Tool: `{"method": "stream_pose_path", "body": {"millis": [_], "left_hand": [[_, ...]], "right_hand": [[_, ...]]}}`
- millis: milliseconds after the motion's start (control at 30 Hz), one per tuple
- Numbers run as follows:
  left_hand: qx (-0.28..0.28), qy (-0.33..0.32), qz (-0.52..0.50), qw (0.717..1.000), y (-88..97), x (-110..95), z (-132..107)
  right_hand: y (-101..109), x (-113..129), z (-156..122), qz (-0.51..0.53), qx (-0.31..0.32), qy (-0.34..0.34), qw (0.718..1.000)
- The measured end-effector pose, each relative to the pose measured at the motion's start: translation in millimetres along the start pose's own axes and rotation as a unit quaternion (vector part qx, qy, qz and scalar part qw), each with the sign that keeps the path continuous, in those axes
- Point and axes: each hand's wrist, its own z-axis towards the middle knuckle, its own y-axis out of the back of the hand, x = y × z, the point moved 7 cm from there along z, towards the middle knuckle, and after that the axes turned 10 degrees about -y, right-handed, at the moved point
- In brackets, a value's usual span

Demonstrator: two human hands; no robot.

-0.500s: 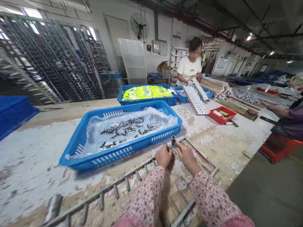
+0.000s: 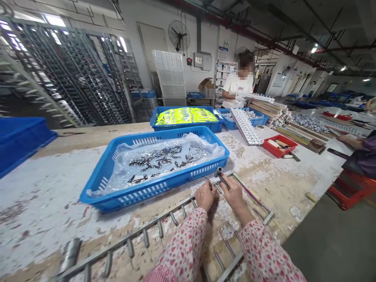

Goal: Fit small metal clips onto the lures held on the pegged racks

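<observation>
My left hand (image 2: 205, 195) and my right hand (image 2: 234, 192) sit close together over a long metal rack (image 2: 164, 225) with short pegs that lies across the worn table. Both hands have curled fingers. My right hand pinches a short dark metal tube (image 2: 221, 175) that sticks up and away from it. My left hand's fingertips press on the rack beside it; what they hold is too small to name. Just beyond the hands stands a blue basket (image 2: 152, 188) lined with clear plastic and holding several small dark metal parts (image 2: 164, 156).
A second blue basket (image 2: 216, 126) with yellow-green packets stands behind the first. A blue crate (image 2: 20, 139) sits at far left, a red tray (image 2: 279, 145) at right. One person stands at the back, another person's arm (image 2: 352, 140) rests at the right edge. Tall wire racks fill the left.
The dark tube in my right hand has tilted from upright to leaning away. Both hands stay on the same spot of the rack; the view shifted slightly.
</observation>
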Motion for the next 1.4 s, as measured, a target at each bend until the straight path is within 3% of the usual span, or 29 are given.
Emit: {"method": "stream_pose_path", "body": {"millis": [100, 233, 400, 533, 700, 833, 1000, 1133, 1200, 1300, 1400], "left_hand": [[-0.002, 0.010, 0.010, 1.000, 1.4, 0.5, -0.4], [0.004, 0.015, 0.007, 1.000, 1.1, -0.3, -0.1], [-0.008, 0.035, 0.013, 0.999, -0.8, 3.0, 0.0], [-0.015, 0.029, 0.009, 0.999, -2.1, 3.2, 0.8], [-0.004, 0.041, 0.014, 0.999, -3.6, 5.2, 1.0], [-0.009, 0.028, 0.008, 1.000, -4.8, 4.9, 1.6], [-0.012, 0.033, 0.014, 0.999, -5.8, 7.3, 1.1], [-0.013, 0.029, 0.012, 0.999, -4.9, 6.2, 1.1], [-0.014, 0.031, 0.011, 0.999, -3.3, 5.2, 1.4], [-0.012, 0.037, 0.003, 0.999, 0.5, 5.0, 1.7], [-0.003, 0.018, -0.032, 0.999, 5.0, 6.4, 1.7]], "right_hand": [[-6.3, -5.9, 0.8, -0.045, 0.028, -0.027, 0.998], [3.0, -6.7, -0.8, -0.005, -0.027, -0.010, 1.000], [-0.9, -8.7, -1.9, -0.058, 0.023, -0.027, 0.998], [6.8, -2.8, -1.7, -0.009, -0.017, -0.001, 1.000], [-0.3, -6.4, -0.3, -0.066, 0.035, -0.034, 0.997], [8.9, -1.3, 0.2, -0.026, -0.016, -0.012, 0.999], [0.8, -10.0, 4.7, -0.094, 0.046, -0.045, 0.993], [11.3, -8.8, 4.7, -0.016, -0.029, -0.016, 0.999], [5.1, -11.6, 3.6, -0.012, -0.009, -0.017, 1.000], [-1.2, -24.7, 5.6, -0.027, 0.018, -0.066, 0.997], [16.7, -41.8, 7.8, 0.072, -0.047, -0.114, 0.990]]}}
